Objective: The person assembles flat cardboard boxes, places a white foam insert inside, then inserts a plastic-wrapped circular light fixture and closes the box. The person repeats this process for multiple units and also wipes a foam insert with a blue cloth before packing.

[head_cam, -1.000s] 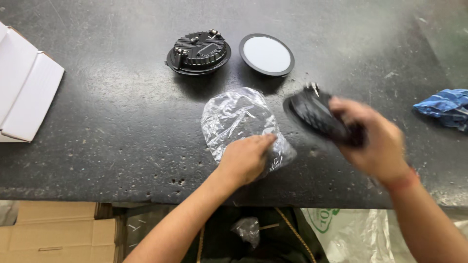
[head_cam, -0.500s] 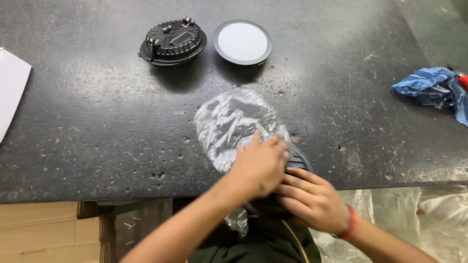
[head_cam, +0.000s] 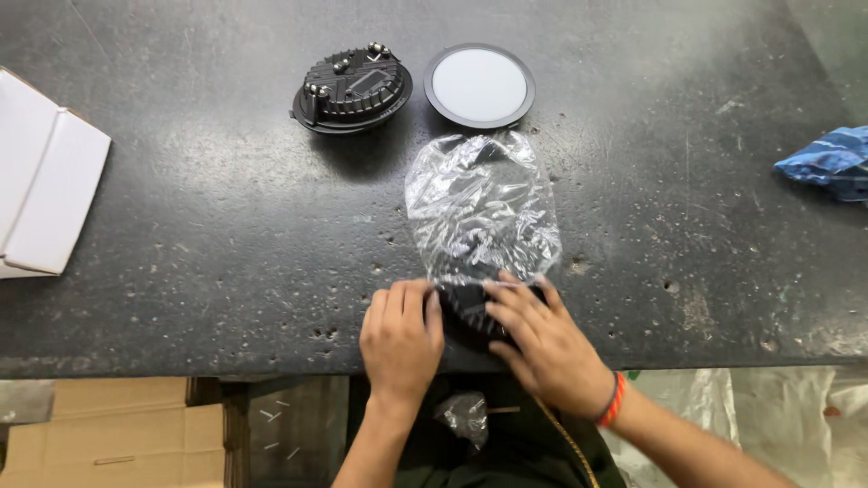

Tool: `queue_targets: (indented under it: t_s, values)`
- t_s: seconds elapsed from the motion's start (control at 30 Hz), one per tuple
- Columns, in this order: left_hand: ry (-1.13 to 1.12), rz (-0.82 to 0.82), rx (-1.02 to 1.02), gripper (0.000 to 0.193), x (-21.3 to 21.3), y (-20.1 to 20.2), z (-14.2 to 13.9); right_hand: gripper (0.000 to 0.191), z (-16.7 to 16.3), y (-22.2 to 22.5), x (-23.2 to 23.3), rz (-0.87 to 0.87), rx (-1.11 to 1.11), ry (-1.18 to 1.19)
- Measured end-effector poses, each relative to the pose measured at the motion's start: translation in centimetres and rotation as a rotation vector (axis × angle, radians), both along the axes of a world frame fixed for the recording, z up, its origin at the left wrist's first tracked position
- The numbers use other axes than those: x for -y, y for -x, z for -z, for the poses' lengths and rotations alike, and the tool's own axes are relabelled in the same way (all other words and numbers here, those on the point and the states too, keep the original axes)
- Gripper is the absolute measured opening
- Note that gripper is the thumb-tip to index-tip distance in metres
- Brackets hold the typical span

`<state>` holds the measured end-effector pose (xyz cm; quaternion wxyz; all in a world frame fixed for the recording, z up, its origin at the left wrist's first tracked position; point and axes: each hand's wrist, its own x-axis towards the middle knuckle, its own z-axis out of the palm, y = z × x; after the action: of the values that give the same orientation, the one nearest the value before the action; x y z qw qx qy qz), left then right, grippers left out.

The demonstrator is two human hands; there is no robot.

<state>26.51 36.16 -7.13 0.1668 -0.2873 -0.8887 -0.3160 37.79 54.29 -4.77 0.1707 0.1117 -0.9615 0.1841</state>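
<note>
A crinkled clear plastic bag [head_cam: 481, 210] lies flat on the dark speckled table [head_cam: 199, 226], its mouth toward me. A black round lamp body [head_cam: 470, 314] sits at that mouth by the table's front edge, partly hidden by my fingers. My left hand [head_cam: 400, 339] grips the bag's opening at the lamp's left side. My right hand [head_cam: 541, 339], with a red band at the wrist, holds the lamp and the bag's edge on the right. Farther back stand another black finned lamp body [head_cam: 353, 88] and a round white-faced lamp [head_cam: 479, 85].
A white cardboard box [head_cam: 41, 185] lies at the table's left edge. A crumpled blue cloth [head_cam: 832, 161] sits at the far right. Below the front edge are brown cartons [head_cam: 108, 434], a small plastic bag [head_cam: 466, 417] and clear plastic sheeting [head_cam: 778, 416].
My right hand brought the black lamp from the right down to the bag's mouth at the table's edge. My left hand slid from on top of the bag to its opening.
</note>
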Motion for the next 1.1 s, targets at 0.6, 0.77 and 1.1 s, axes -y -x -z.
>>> queue_targets:
  t_s: [0.6, 0.77, 1.1]
  values:
    - [-0.185, 0.173, -0.010, 0.005, 0.6, 2.0, 0.5, 0.063, 2.1, 13.0, -2.9, 0.161, -0.127, -0.038]
    - [-0.420, 0.049, -0.032, 0.013, 3.3, -1.5, -1.4, 0.046, 3.2, 8.0, 1.9, 0.070, -0.057, -0.067]
    - [-0.435, 0.012, 0.062, 0.025, 3.8, -1.9, 0.4, 0.073, 0.8, 1.5, 5.3, 0.032, -0.017, 0.162]
